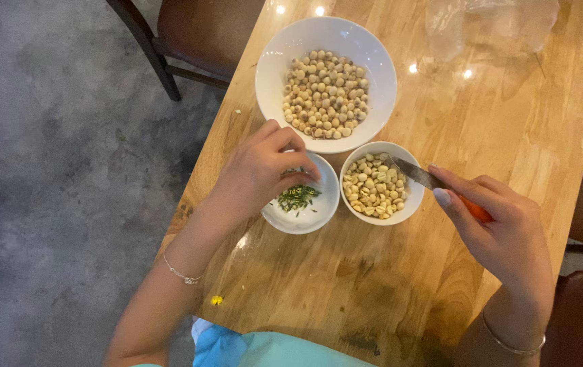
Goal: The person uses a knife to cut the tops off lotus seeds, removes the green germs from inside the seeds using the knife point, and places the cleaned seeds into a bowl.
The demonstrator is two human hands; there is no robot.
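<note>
Knife: small knife (422,176) w/ orange handle, in the right hand (502,234). Long axis runs diagonal, lower right to upper left. Tip points up-left, over the rim of the small bowl of split seeds (381,182); handle end is buried in the palm, only a bit of orange shows.

Right hand: closed round the knife handle, thumb lying along the top near the blade base. Sits at the right side of the table, just beside the split-seed bowl. Thin bracelet at the wrist.

Left hand: left hand (259,170) hangs over the small white bowl w/ green slivers (303,200), fingers curled in, tips pinched together. Can't tell if sth small is held between them. Bracelet on this wrist too.

Green bowl: holds a little heap of thin green bits, near the middle; partly covered by the left hand. Touching or nearly touching the split-seed bowl on its right.

Big bowl: large white bowl (326,81) of whole round pale seeds, at the far side, just behind both small bowls.

Table: wooden table (373,285), light grain. Clear plastic bag (488,27) at the far right corner. Tiny yellow scrap (216,300) near the near-left edge.

Around: dark chair (189,34) at far left, grey floor on the left.
</note>
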